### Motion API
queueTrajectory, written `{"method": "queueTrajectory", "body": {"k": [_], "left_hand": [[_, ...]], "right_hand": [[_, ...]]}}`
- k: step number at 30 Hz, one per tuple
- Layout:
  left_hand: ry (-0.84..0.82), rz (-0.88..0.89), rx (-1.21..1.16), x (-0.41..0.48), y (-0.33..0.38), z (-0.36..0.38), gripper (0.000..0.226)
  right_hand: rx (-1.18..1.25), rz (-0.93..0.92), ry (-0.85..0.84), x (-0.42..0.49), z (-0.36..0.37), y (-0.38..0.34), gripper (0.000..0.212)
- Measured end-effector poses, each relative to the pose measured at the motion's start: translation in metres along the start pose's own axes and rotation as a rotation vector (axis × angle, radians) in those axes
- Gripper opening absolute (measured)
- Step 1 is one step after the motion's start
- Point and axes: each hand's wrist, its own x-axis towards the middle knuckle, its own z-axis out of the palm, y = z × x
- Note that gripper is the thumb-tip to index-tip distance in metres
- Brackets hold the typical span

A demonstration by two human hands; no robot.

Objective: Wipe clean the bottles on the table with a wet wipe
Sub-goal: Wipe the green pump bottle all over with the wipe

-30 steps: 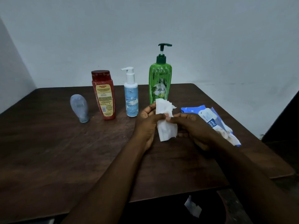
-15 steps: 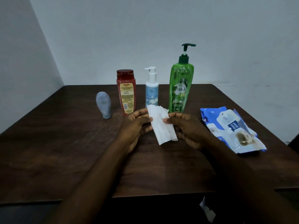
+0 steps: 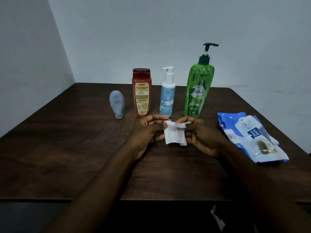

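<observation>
Wet wipe [image 3: 175, 136] white. Tall bottle [image 3: 196, 95] bright green, darker pump [image 3: 208, 47]. Flat bottle [image 3: 141, 76] red, yellow label [image 3: 142, 98]. Slim bottle [image 3: 167, 100] white over pale blue. Small tube [image 3: 117, 103] grey-blue, perhaps translucent. Wipes pack [image 3: 235, 132] blue, white. Table [image 3: 67, 148] dark brown woodgrain.

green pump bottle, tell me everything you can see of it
The green pump bottle stands upright on the dark wooden table, toward the back. Its body looks like see-through green plastic, with a label of white lettering and plants. A dark green pump tops it, nozzle pointing right. Only the table visibly touches it; the right hand is just in front of its base.
</observation>
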Motion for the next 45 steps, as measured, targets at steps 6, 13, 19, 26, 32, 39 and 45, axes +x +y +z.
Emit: {"method": "queueTrajectory", "body": {"k": [6,13,19,26,32,39,45], "left_hand": [[0.038,0.023,0.091,0.004,-0.001,0.006,0.028],[-0.001,-0.101,0.071,0.013,0.001,0.015,0.019],[0.034,-0.048,0.176,0.021,0.006,0.023,0.020],[0.017,0.374,0.555,0.054,0.068,0.062,0.031],[0.036,0.510,0.643,0.100,0.107,0.103,0.065],[-0.010,0.356,0.628,0.140,0.109,0.118,0.065],[-0.018,0.416,0.608,0.143,0.103,0.120,0.025]], "right_hand": [[-0.223,-0.072,0.062,-0.004,-0.009,-0.006,0.036],[-0.199,-0.159,0.145,0.000,-0.016,0.001,0.021],[0.009,-0.141,0.132,0.003,-0.028,0.004,0.042],[0.079,-0.101,0.160,0.005,-0.033,0.007,0.034],[0.077,-0.095,0.156,0.003,-0.032,0.008,0.031],[0.085,-0.112,0.159,0.003,-0.035,0.008,0.026],[0.077,-0.112,0.156,0.001,-0.035,0.006,0.026]]}}
